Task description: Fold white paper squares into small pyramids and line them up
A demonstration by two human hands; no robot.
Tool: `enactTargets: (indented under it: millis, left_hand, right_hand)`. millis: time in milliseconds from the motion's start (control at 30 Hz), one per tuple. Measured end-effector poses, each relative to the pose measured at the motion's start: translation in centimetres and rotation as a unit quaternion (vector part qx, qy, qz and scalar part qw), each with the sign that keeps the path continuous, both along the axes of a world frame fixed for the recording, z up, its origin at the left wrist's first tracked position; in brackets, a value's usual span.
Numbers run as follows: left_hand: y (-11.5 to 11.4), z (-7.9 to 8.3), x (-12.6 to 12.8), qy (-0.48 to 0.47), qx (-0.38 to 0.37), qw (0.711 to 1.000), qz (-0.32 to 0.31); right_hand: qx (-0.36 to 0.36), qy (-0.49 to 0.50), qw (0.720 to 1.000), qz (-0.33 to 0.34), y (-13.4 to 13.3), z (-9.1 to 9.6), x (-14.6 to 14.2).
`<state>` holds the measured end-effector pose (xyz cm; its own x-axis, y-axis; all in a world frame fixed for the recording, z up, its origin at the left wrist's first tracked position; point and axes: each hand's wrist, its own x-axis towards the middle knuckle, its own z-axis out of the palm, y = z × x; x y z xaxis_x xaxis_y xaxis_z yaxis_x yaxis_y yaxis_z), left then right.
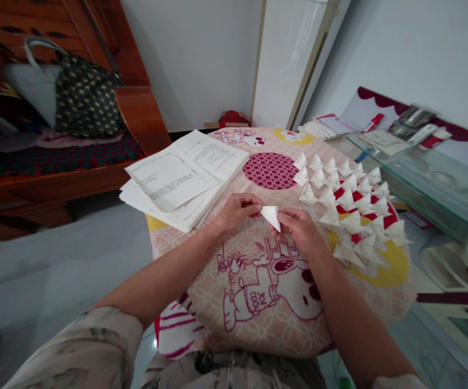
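A small folded paper triangle (271, 216), white and pointed downward, is held above the middle of the cloth-covered table. My left hand (240, 210) pinches its left corner between thumb and fingers. On the other side, my right hand (298, 226) grips the right edge, its lower fingers partly behind the paper. Right of my right hand stand several folded paper pieces (349, 201) in rows, each with pointed tips. Left of my left hand lies a stack of printed paper sheets (169, 183), the top ones overlapping unevenly.
The table's cloth (254, 329) has pink patterns and cartoon dogs. At the right is a glass shelf (432, 178) with metal bowls (414, 120) and a red marker (374, 123). A wooden bench (145, 116) at the left bears a dark patterned bag (88, 97).
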<state>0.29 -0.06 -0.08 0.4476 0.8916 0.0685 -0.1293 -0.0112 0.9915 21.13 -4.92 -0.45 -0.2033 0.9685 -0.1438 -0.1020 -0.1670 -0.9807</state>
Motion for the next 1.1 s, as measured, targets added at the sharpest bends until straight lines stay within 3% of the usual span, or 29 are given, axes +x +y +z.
enactTargets:
  millis: [333,1100]
  left_hand:
    - [-0.15,-0.01,0.30,-0.069,-0.059,0.996,-0.003]
    - [-0.15,-0.09,0.28,-0.072,-0.082,0.994,-0.028]
  right_hand:
    - [-0.010,0.006,1.000,0.014,0.03,0.15,-0.33]
    - [-0.020,0.011,1.000,0.012,-0.14,0.09,-0.45]
